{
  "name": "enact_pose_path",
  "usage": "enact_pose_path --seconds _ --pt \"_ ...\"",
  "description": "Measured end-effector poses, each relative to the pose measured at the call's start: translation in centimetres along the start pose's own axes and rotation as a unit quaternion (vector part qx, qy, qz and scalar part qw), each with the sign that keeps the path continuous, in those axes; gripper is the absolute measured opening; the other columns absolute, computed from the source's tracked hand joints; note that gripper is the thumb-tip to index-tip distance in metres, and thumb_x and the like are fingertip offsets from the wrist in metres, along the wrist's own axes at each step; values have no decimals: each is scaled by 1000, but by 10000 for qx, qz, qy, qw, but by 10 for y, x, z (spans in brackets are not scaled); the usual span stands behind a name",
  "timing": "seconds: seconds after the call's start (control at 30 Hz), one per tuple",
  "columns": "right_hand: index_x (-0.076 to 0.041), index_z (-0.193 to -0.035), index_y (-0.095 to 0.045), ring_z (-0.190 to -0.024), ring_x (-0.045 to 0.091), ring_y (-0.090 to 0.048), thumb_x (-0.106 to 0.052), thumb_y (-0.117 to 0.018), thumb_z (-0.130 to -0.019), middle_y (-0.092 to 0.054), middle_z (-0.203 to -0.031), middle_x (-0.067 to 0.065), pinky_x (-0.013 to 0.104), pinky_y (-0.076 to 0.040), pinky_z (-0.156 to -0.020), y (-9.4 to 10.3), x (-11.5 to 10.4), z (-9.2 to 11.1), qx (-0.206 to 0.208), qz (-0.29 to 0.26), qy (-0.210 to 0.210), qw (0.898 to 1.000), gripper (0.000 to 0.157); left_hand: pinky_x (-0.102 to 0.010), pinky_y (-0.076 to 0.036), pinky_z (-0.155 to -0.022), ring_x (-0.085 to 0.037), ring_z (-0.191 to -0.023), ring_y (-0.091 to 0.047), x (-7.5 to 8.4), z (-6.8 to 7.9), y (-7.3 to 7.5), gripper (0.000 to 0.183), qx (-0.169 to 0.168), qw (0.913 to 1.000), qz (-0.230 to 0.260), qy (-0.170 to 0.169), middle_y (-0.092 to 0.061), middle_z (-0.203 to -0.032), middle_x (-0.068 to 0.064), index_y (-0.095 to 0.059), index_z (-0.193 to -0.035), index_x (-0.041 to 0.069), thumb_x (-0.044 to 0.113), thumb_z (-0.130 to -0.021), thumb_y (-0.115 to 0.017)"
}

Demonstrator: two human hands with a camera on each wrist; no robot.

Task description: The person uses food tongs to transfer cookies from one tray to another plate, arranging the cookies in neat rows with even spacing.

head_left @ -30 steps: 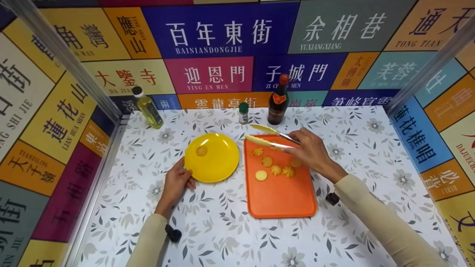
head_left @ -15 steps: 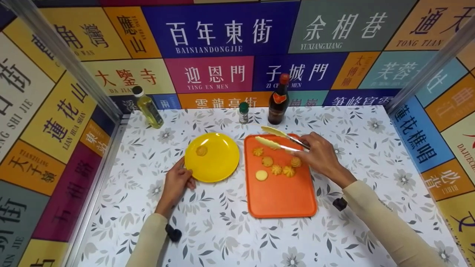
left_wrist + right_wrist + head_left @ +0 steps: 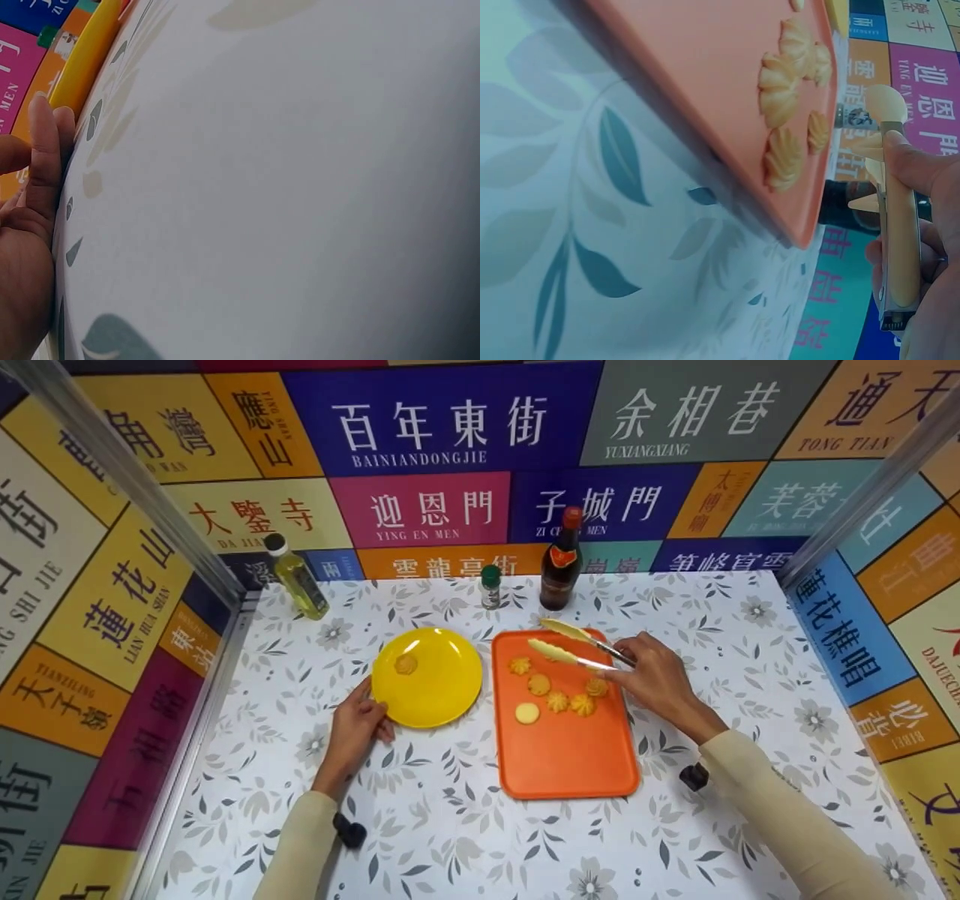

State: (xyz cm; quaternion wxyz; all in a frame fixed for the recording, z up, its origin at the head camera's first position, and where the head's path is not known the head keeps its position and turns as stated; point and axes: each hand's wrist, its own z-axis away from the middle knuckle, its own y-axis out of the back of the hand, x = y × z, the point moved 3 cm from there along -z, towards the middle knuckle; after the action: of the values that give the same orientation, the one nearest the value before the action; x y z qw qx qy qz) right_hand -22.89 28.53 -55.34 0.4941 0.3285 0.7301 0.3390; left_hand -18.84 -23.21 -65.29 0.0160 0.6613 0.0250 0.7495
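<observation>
My right hand (image 3: 658, 679) grips a pair of tongs (image 3: 581, 647) with pale yellow tips and metal arms. The tongs' tips stand apart over the far part of the orange tray (image 3: 566, 757), with nothing between them. Several cookies lie on that tray, among them a swirled cookie (image 3: 596, 687) at the right and a smooth pale round cookie (image 3: 527, 713) nearer the front. At the left, my left hand (image 3: 356, 727) holds the rim of a yellow plate (image 3: 435, 701), thumb at the edge. One round cookie (image 3: 406, 664) sits on the plate.
Along the back stand an oil bottle (image 3: 298, 581) at the left, a small green-capped jar (image 3: 490, 587) and a dark red-capped bottle (image 3: 560, 562). Printed walls (image 3: 420, 510) enclose the flower-patterned table (image 3: 442, 825) at the back and sides.
My right hand has drawn the tongs to the right and slightly toward me over the tray, uncovering the swirled cookie. The left hand stays at the plate's rim.
</observation>
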Motion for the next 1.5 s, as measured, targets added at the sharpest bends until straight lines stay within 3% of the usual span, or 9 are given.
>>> enact_pose_path --seconds 0.37,0.7,1.03,1.5 --pt "2 -114 -80 -82 31 -60 -30 -101 -81 -66 -95 14 44 -49 -72 -7 16 5 -28 111 -235 9997 51 -35 -63 -55 -28 -58 -68 0 -1 1 67 29 9998 -183 -41 -72 -80 -26 -37 -172 12 13 -111 -64" --pt "2 -116 -80 -81 30 -59 -36 -98 -84 -64 -92 14 42 -47 -70 -10 22 7 -215 279 -300 9989 52 -35 -63 -55 -28 -57 -69 -2 -1 1 69 12 10000 -89 41 -72 -80 -26 -36 -173 11 10 -110 -65" --pt "2 -114 -80 -79 31 -59 -36 -99 -82 -64 -91 14 43 -47 -69 -10 24 7 -194 297 -300 9989 54 -34 -64 -56 -28 -58 -69 -1 -1 2 68 -104 9999 2 -107 -72 -81 -28 -34 -173 10 9 -111 -63" --pt "4 -111 -79 -80 31 -60 -29 -96 -85 -64 -92 14 46 -52 -67 0 15 -4 -631 582 134 9962 46 -34 -63 -56 -27 -58 -68 -2 -1 2 66 -2 10000 -74 -52 -72 -81 -29 -37 -172 11 10 -112 -63"
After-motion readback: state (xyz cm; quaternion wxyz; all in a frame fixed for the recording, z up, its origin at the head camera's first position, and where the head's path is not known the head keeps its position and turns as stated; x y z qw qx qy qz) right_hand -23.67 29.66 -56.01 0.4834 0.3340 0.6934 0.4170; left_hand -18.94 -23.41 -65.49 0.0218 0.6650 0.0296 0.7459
